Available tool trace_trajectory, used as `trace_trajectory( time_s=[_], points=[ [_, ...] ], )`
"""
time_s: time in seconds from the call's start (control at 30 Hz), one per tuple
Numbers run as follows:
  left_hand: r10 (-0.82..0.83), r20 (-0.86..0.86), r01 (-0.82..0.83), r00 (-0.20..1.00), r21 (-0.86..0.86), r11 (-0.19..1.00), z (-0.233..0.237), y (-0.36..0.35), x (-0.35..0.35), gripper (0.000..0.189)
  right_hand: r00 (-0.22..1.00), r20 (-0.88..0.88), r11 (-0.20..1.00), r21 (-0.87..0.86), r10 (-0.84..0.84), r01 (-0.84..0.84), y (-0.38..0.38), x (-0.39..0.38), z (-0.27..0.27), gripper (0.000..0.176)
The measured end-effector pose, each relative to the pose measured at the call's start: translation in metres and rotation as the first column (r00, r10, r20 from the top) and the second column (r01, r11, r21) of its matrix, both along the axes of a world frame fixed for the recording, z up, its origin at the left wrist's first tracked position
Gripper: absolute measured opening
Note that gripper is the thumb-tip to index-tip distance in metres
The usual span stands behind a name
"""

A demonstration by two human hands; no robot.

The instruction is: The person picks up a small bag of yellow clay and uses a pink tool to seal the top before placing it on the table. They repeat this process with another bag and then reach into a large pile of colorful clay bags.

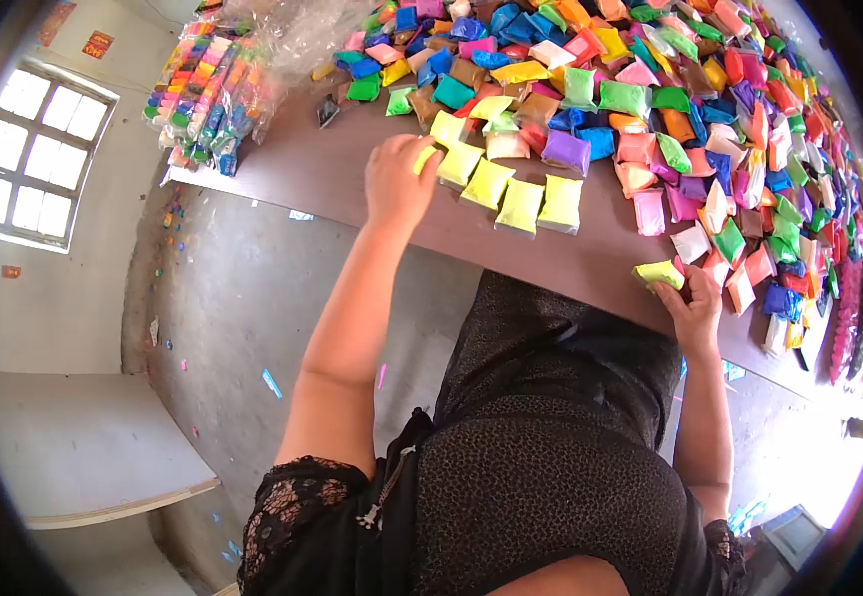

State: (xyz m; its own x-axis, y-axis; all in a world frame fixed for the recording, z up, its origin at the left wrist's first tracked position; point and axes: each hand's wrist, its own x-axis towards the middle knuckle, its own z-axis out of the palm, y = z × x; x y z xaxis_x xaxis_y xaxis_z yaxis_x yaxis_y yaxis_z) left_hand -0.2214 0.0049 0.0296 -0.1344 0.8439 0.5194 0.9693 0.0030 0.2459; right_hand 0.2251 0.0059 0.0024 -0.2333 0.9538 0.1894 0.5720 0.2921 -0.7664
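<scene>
My left hand (398, 179) is at the left end of a short line of yellow packets (489, 184) on the brown table. Its fingers are closed on a small yellow packet (425, 159), mostly hidden behind them. Near the table's front edge, my right hand (695, 306) pinches another yellow packet (659, 274) between thumb and fingers. Both packets look like small, soft, plastic-wrapped pillows. Just right of my right hand lie pink and orange packets from the big pile.
A large heap of many-coloured packets (640, 97) covers the table's back and right. Clear bags of stacked coloured packets (215, 89) stand at the back left. A small dark wrapper (327, 111) lies on the table (302, 159). Scraps are scattered on the floor (242, 288).
</scene>
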Motion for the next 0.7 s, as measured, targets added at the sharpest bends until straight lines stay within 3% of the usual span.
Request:
trace_trajectory(
  time_s=[0.13, 0.17, 0.33, 0.47, 0.53, 0.57, 0.63, 0.7],
  points=[
    [-0.054, -0.005, 0.054, 0.999, 0.031, 0.998, -0.03, 0.012, 0.027, 0.022, 1.0, -0.003, 1.0, 0.006, 0.003, -0.003, -0.004, -0.001, 0.004, 0.032],
    [-0.037, 0.07, 0.042, 0.997, -0.063, 0.997, -0.034, 0.01, 0.028, 0.02, 1.0, 0.014, 1.0, 0.02, 0.011, -0.011, -0.004, -0.001, 0.005, 0.033],
    [-0.024, 0.093, 0.03, 0.995, -0.064, 0.997, -0.034, 0.0, 0.011, 0.023, 1.0, 0.016, 0.998, 0.058, 0.008, -0.009, -0.003, 0.0, 0.004, 0.033],
    [-0.058, 0.115, 0.046, 0.992, 0.106, 0.993, -0.02, 0.021, 0.01, 0.035, 1.0, -0.017, 1.0, -0.005, 0.008, -0.008, 0.0, 0.0, 0.003, 0.032],
    [0.083, 0.185, -0.052, 0.979, -0.17, 0.984, -0.008, 0.037, 0.013, 0.035, 1.0, -0.02, 1.0, -0.006, 0.015, -0.015, -0.001, 0.001, 0.004, 0.032],
    [0.084, 0.188, -0.052, 0.979, -0.167, 0.985, -0.003, 0.042, 0.012, 0.035, 1.0, -0.011, 1.0, -0.015, 0.023, -0.023, -0.001, 0.001, 0.005, 0.032],
    [0.173, 0.103, -0.128, 0.98, -0.342, 0.931, 0.007, 0.053, 0.005, 0.039, 1.0, -0.006, 1.0, -0.019, 0.022, -0.022, -0.001, 0.001, 0.007, 0.032],
    [0.138, 0.112, -0.093, 0.984, -0.338, 0.937, 0.015, 0.058, -0.012, 0.038, 0.999, -0.048, 1.0, 0.011, 0.011, -0.011, -0.004, -0.001, 0.008, 0.031]
  ],
)
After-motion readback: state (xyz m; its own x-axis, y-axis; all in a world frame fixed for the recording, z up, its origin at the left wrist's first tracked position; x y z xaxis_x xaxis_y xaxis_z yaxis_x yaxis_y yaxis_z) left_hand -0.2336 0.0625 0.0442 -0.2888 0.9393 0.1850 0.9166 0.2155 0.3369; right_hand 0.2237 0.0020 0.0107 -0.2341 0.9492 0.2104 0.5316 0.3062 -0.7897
